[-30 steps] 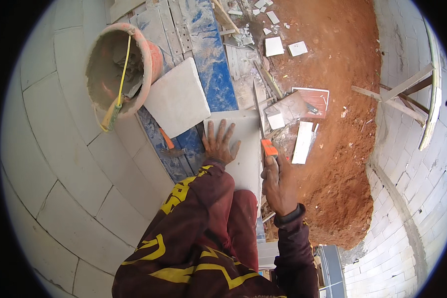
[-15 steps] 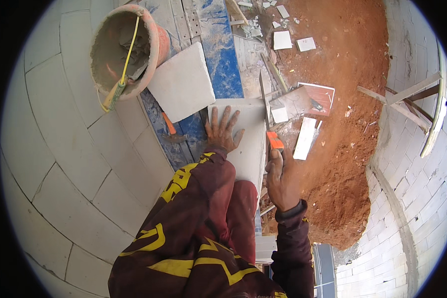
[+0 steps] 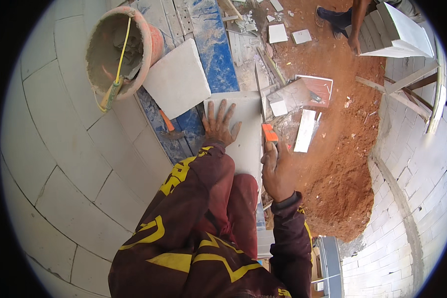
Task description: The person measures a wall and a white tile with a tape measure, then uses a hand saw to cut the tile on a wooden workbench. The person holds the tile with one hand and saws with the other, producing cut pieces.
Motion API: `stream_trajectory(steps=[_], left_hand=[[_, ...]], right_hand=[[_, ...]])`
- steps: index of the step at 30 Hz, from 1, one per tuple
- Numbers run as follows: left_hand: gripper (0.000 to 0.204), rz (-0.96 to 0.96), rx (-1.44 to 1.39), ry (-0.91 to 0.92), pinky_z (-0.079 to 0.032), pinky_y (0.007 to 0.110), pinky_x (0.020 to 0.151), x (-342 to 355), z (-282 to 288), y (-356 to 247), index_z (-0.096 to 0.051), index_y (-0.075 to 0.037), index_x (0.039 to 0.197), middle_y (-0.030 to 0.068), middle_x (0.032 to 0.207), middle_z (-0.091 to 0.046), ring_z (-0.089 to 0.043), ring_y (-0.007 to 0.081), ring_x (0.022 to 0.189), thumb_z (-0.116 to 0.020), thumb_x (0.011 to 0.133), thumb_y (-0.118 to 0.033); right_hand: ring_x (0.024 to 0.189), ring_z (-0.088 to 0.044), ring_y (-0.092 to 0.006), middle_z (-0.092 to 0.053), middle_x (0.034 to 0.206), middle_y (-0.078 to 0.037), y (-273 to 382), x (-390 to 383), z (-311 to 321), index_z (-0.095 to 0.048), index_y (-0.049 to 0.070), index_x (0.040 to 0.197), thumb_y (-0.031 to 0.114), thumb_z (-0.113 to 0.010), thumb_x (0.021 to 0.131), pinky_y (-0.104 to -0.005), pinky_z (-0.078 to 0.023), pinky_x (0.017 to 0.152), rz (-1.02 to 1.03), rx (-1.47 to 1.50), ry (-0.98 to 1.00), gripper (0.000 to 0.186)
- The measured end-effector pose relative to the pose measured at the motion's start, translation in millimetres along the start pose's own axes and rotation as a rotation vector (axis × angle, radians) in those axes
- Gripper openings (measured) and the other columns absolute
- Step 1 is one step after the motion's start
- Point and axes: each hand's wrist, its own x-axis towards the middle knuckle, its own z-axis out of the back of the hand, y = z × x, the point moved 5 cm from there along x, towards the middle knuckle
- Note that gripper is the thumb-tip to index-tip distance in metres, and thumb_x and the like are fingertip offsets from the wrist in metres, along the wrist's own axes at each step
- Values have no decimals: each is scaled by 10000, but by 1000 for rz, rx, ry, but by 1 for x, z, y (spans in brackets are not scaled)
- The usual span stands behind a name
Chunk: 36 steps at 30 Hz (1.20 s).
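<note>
My left hand (image 3: 220, 125) lies flat with fingers spread on a pale lightweight block (image 3: 247, 151), which rests partly under my knee. In my right hand (image 3: 277, 171) is the orange handle of a handsaw (image 3: 269, 133). Its thin blade points away from me, along the block's right edge; whether the teeth touch the block cannot be made out. Just left of my left hand, an orange-handled tool (image 3: 167, 120) with a dark metal head lies on the blue, dusty planks (image 3: 216, 54). A square pale slab (image 3: 178, 79) sits beyond it.
At the far left stands an orange bucket (image 3: 154, 44) of grey mortar, with a yellow-green handled tool (image 3: 113, 93) at its rim. Block walls curve along both sides. Offcuts (image 3: 304, 130) litter the red soil. A co-worker's hand (image 3: 353, 44) touches stacked pale blocks (image 3: 405, 32), far right.
The saw and my right hand have shifted slightly away from me. A co-worker with stacked blocks has come into view at the upper right. My left hand keeps its place on the block.
</note>
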Motion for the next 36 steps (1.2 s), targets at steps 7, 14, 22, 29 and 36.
stream_trajectory(steps=[7,14,22,29,36], left_hand=[[731,37,-22,66,-202,686,1134,-4,-8,5,-451,-288,1538,59,1640,-335,-201,442,1515,-702,874,-462],[741,-27,-39,-103,-269,646,1100,1,5,0,-469,-257,1533,68,1628,-365,-225,438,1516,-714,861,-449],[736,6,-29,6,-221,636,1138,-3,-1,2,-455,-253,1540,81,1632,-352,-190,444,1521,-698,875,-453],[752,12,5,1,-217,642,1140,-1,-6,4,-446,-263,1548,80,1649,-319,-170,444,1528,-706,870,-459],[729,11,-4,40,-217,666,1117,-5,-7,3,-470,-249,1535,84,1644,-335,-183,447,1526,-695,876,-468]], right_hand=[[980,-717,-405,-495,1460,-322,55,-162,39,-368,-38,1523,270,-385,1083,-402,-576,798,-194,64,84,537],[572,-587,-245,-596,710,-141,-18,-15,-8,-428,-31,1488,174,-460,1065,-375,-476,563,-31,133,-33,472],[598,-579,-178,-591,689,-73,52,-141,29,-384,-28,1534,311,-397,1091,-322,-492,584,-204,115,22,558],[666,-625,-343,-620,792,-206,-25,-29,0,-460,-18,1470,226,-425,1084,-392,-499,618,-118,113,39,458],[578,-579,-202,-583,725,-104,60,-146,39,-390,-31,1528,320,-411,1080,-326,-486,575,-208,154,31,570]])
